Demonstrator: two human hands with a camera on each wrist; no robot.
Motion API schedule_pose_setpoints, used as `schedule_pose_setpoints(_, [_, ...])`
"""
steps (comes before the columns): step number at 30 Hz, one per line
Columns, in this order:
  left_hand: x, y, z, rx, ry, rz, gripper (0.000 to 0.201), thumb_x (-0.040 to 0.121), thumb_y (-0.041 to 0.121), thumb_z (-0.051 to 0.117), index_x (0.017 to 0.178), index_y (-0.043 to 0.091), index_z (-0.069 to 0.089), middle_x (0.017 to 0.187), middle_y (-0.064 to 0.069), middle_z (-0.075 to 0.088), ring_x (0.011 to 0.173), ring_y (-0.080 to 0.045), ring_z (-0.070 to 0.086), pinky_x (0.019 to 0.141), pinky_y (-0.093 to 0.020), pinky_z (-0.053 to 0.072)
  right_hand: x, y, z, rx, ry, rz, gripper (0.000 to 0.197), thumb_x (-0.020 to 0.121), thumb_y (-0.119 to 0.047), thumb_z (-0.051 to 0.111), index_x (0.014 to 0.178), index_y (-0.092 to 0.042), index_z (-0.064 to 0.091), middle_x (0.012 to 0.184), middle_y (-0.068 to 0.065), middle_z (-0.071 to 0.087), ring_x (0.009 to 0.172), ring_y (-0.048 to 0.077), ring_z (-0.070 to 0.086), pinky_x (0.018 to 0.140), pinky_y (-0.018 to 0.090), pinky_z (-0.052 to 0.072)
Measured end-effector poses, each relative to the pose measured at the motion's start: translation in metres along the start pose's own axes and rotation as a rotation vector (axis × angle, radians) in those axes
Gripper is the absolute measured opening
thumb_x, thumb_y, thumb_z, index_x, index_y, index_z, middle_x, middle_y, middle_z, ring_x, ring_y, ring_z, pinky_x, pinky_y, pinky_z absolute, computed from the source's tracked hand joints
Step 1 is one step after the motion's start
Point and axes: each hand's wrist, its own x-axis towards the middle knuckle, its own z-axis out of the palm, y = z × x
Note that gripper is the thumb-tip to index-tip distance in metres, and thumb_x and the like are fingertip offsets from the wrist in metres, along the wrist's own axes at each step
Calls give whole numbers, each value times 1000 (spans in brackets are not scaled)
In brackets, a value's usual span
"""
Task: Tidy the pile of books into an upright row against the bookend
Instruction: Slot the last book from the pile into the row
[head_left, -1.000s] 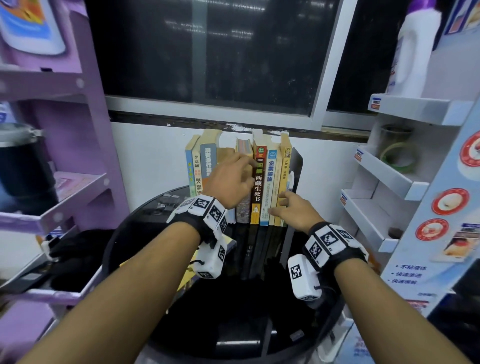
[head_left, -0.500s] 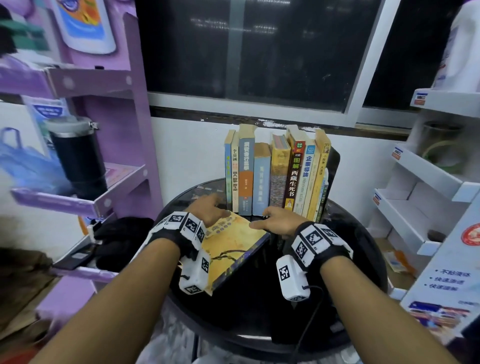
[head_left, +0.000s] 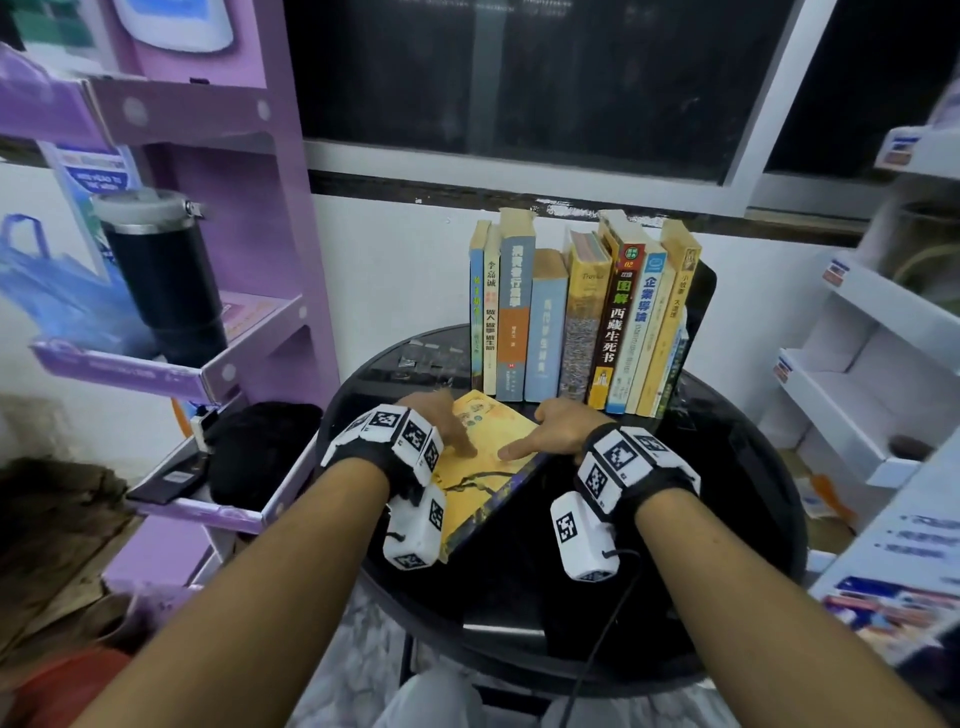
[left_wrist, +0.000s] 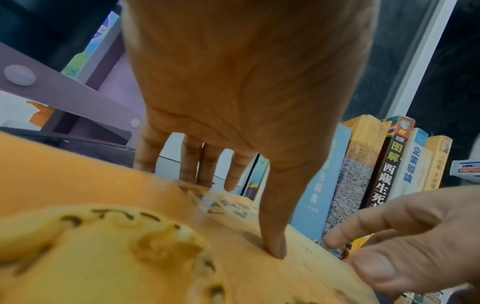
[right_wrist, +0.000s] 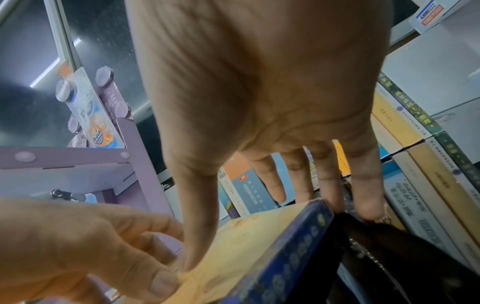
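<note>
A yellow book (head_left: 488, 483) with a dark blue spine lies flat on the round black table (head_left: 701, 545), just in front of the row. My left hand (head_left: 441, 426) holds its left side, thumb pressed on the cover (left_wrist: 130, 246) and fingers (left_wrist: 192, 162) reaching down past the far edge. My right hand (head_left: 540, 434) grips the spine side (right_wrist: 285, 257), thumb on the cover and fingers down along the spine. Several books (head_left: 582, 322) stand upright behind it. The rightmost ones lean on the black bookend (head_left: 704, 306).
A purple shelf unit (head_left: 218, 364) stands close on the left, holding a black tumbler (head_left: 161, 280) and a black bundle (head_left: 260, 447). White shelves (head_left: 857, 374) stand to the right. A wall and dark window lie behind the row.
My left hand has come down off the upright books and my right hand off their base. Both now hold the flat yellow book. The head view has shifted left and down.
</note>
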Motion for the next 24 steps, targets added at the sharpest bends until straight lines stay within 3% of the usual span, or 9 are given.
schedule_pose_setpoints(2, [2, -1, 2, 17, 11, 1, 91, 74, 42, 78, 145, 14, 30, 145, -9, 44, 129, -29, 45, 103, -41, 43, 4, 1, 3, -26, 2, 4, 78, 65, -60, 80, 119, -10, 52, 116, 6, 56, 100, 22, 54, 68, 31, 44])
schedule_pose_setpoints(6, [2, -3, 4, -6, 1, -4, 94, 68, 42, 83, 144, 15, 34, 141, -6, 47, 126, -28, 48, 103, -41, 43, 7, 5, 8, -50, -6, 20, 73, 65, -51, 83, 116, -7, 56, 111, 6, 60, 104, 24, 56, 84, 33, 47])
schedule_pose_setpoints(11, [2, -6, 4, -72, -56, 8, 78, 61, 39, 88, 125, 9, 56, 115, -5, 64, 104, -24, 60, 93, -37, 50, 6, 8, 11, -5, -24, 23, 65, 63, -48, 86, 103, -5, 60, 106, 9, 64, 101, 25, 60, 79, 33, 46])
schedule_pose_setpoints(13, [0, -7, 4, -88, -64, 24, 71, 63, 36, 88, 120, 8, 58, 112, -5, 65, 102, -24, 61, 89, -34, 50, 4, 10, 12, 22, -30, 16, 67, 60, -49, 87, 104, -3, 64, 106, 10, 67, 100, 25, 62, 78, 33, 46])
schedule_pose_setpoints(18, [-8, -7, 4, -128, -88, 77, 71, 70, 32, 84, 128, 11, 50, 123, -5, 59, 112, -24, 57, 93, -33, 47, -4, 13, 11, 131, -25, 16, 66, 59, -44, 90, 106, -6, 65, 108, 10, 68, 99, 22, 62, 79, 33, 49])
schedule_pose_setpoints(21, [-9, -10, 2, -210, -85, 107, 75, 69, 28, 85, 131, 11, 46, 116, -3, 56, 106, -22, 55, 88, -32, 46, -12, 14, 9, 239, -25, 4, 51, 64, -29, 90, 97, -11, 54, 110, 8, 63, 103, 23, 62, 87, 40, 56])
schedule_pose_setpoints(24, [-13, -11, -4, -293, -57, 128, 79, 68, 26, 85, 133, 13, 41, 112, -1, 53, 102, -20, 53, 82, -32, 45, -20, 14, 3, 325, 36, -44, 50, 65, -23, 90, 92, -15, 49, 103, 5, 59, 93, 21, 60, 81, 39, 55])
